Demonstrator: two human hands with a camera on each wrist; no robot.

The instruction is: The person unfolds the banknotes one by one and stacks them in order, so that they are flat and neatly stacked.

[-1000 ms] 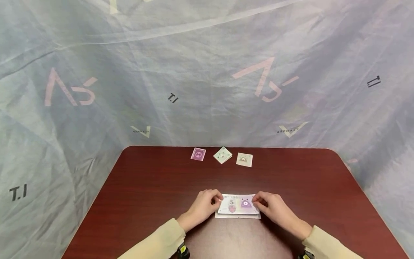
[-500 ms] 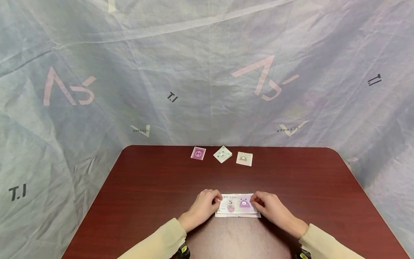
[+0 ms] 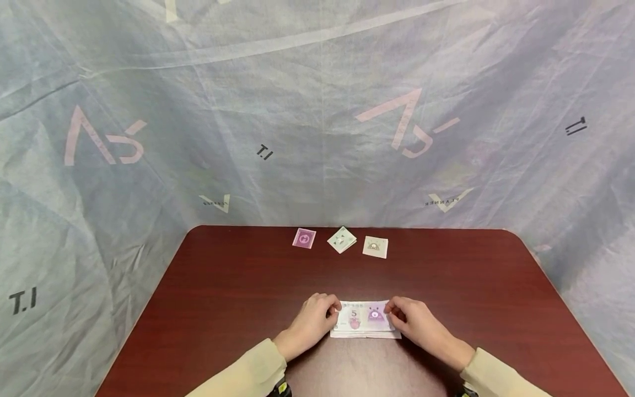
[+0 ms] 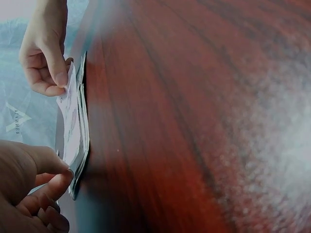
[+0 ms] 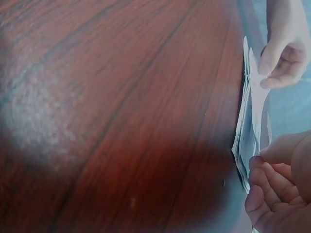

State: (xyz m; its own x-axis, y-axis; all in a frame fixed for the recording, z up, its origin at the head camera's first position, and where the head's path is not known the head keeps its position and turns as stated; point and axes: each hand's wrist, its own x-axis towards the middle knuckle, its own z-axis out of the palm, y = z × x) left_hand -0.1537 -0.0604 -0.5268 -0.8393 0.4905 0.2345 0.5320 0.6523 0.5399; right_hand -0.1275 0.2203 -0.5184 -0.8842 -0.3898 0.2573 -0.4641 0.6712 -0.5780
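Note:
A pale play banknote [image 3: 361, 316] with a "5" and a purple figure lies over a small stack of similar notes [image 3: 367, 334], near the middle of the front half of the table. My left hand [image 3: 311, 320] pinches the note's left end between thumb and fingers. At the opposite end, my right hand [image 3: 421, 324] grips it the same way. In the left wrist view the top note [image 4: 72, 127] stands slightly apart from the notes under it. The right wrist view shows the stack's layered edges [image 5: 241, 116] close to the dark red tabletop.
Along the table's far edge lie a purple square paper [image 3: 304, 238], a pale green one [image 3: 342, 239] turned cornerwise, and a beige one [image 3: 375, 247]. A grey printed cloth [image 3: 317, 110] hangs behind and on both sides of the dark red table [image 3: 238, 275].
My right hand has shifted slightly left along the banknote's end. Both hands keep their pinch, and the papers at the back have stayed put.

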